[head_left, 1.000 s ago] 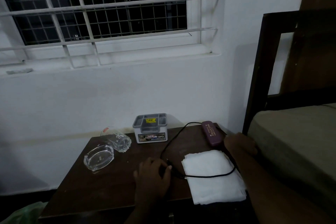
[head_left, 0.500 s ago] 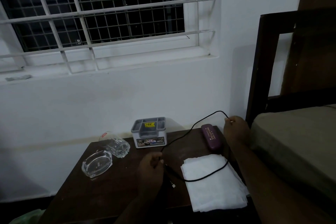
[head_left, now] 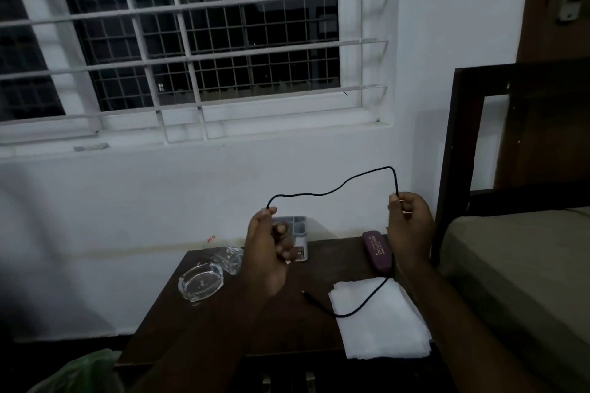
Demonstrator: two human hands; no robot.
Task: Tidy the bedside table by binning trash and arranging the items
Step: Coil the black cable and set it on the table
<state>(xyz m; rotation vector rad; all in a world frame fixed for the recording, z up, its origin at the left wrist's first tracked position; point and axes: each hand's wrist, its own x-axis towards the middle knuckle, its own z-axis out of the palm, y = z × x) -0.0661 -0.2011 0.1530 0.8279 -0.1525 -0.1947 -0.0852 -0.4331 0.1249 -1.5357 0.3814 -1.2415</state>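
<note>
Basically the black cable (head_left: 332,191) is light and floppy, best pinched near its ends: left hand (head_left: 268,252) and right hand (head_left: 410,230) each grip it above the bedside table (head_left: 255,322), tail trailing over the white tissue (head_left: 380,319), whereas a second ago it lay flat.

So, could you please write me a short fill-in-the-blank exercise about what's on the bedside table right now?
1. Both hands, left hand and right hand, hold up a black ____.
2. The cable's loose end trails down across the white ____ on the table.
3. The purple case lies between the cloth and the ____ behind the table.
4. The organiser is partly hidden by the ____ hand.

Missing words: cable; cloth; wall; left
</note>
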